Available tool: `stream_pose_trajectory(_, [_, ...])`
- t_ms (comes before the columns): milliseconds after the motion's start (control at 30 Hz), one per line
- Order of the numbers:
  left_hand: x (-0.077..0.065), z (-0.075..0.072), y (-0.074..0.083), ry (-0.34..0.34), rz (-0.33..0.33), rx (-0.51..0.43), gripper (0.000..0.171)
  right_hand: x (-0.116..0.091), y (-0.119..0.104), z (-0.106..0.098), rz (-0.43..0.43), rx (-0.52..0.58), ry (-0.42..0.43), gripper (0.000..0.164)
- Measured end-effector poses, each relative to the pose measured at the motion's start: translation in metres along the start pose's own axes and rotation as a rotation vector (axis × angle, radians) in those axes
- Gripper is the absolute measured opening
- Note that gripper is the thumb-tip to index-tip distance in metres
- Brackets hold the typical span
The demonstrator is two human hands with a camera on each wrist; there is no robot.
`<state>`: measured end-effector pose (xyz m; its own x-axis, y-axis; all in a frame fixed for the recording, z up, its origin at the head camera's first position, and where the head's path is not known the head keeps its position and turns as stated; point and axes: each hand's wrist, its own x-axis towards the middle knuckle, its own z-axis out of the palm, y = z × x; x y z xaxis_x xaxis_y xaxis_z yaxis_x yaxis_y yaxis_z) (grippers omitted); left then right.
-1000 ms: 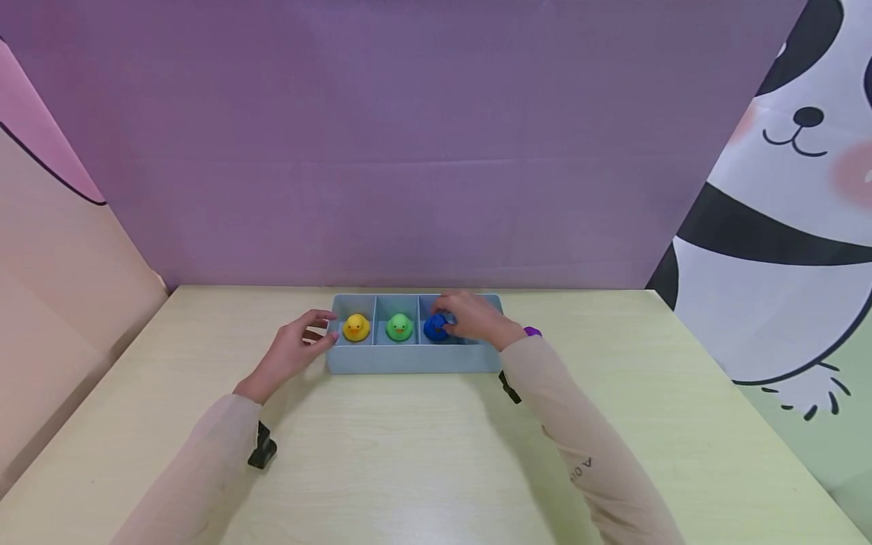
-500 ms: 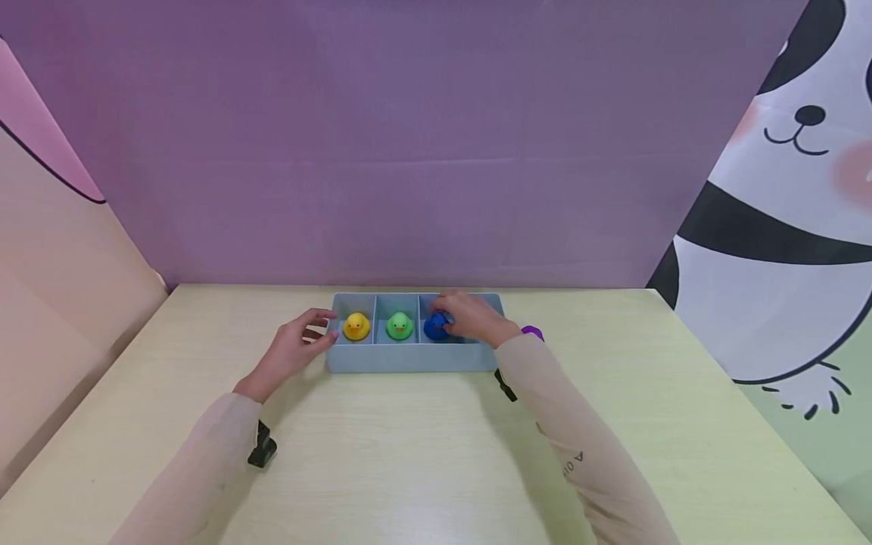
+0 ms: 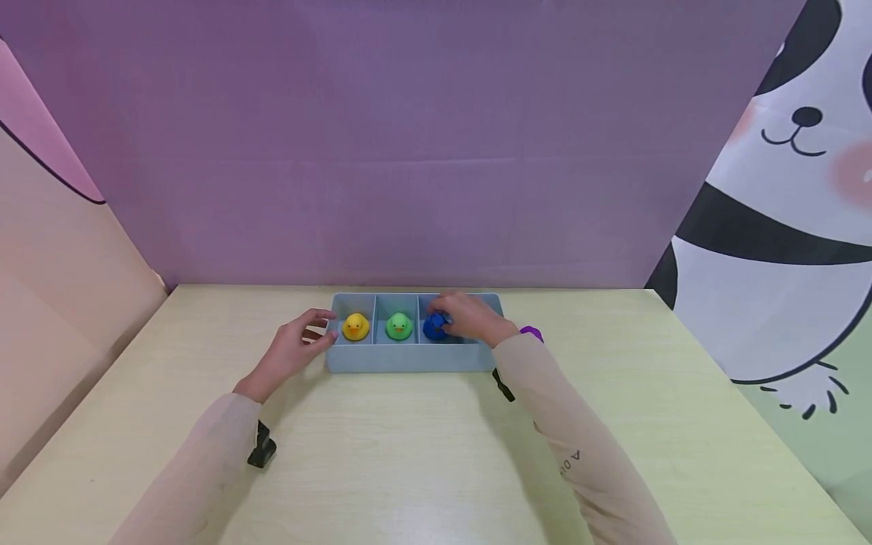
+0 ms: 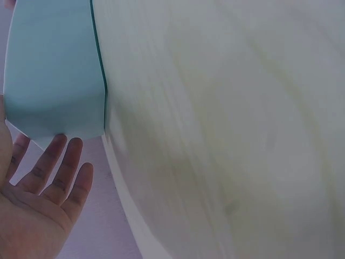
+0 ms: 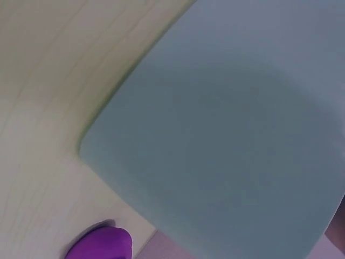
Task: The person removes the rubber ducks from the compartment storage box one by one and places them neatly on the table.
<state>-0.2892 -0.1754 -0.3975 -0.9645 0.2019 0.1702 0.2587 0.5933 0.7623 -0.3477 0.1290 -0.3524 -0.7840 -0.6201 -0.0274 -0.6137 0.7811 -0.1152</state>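
Note:
A pale blue divided box (image 3: 412, 359) stands near the table's back edge. In its left compartment sits a yellow rubber duck (image 3: 356, 328), and a light green rubber duck (image 3: 399, 328) occupies the one beside it. My right hand (image 3: 471, 316) reaches over the box and pinches a dark blue rubber duck (image 3: 434, 328) in the third compartment; the box's right part is hidden behind that hand. At the left end wall, my left hand (image 3: 289, 351) has its fingers loosely extended. In the left wrist view, those fingertips (image 4: 60, 139) touch the box or lie close to it.
A purple object (image 3: 531, 332), partly hidden by the right sleeve, lies on the table just right of the box; its rounded part (image 5: 102, 244) shows in the right wrist view. The wooden table (image 3: 388, 454) ends at a purple backdrop (image 3: 409, 151).
My right forearm has shifted slightly left, uncovering a bit more of the purple object. The right hand stays at the blue duck, and the left hand keeps its place.

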Motion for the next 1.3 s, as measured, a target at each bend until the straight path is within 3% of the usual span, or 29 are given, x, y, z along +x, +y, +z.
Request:
stream_pose_trajectory(700, [-0.001, -0.001, 0.003, -0.003, 0.008, 0.007, 0.041, -0.004, -0.001, -0.004, -0.007, 0.022, 0.019, 0.031])
stream_pose_trajectory(1300, [0.0, 0.002, 0.002, 0.007, 0.026, -0.001, 0.041, -0.016, 0.003, -0.024, -0.088, 0.042, 0.099, 0.028])
